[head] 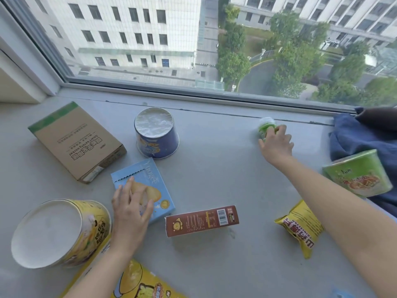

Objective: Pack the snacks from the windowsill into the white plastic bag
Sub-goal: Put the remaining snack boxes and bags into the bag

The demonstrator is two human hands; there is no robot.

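Snacks lie scattered on the grey windowsill (214,164). My right hand (277,145) reaches far toward the window and its fingers curl round a small green-and-white cup (265,125). My left hand (131,207) rests with spread fingers on a light blue snack box (150,181). Nearby are a blue tub (156,136), a yellow tub (62,231), a brown box (202,220), a yellow packet (300,229), a green noodle bowl (358,173) and a yellow box (137,282) at the bottom edge. No white plastic bag is in view.
A brown cardboard box (77,140) lies at the left. Dark blue cloth (356,136) is bunched at the right end of the sill, under the green bowl. The window glass (193,39) runs along the far edge.
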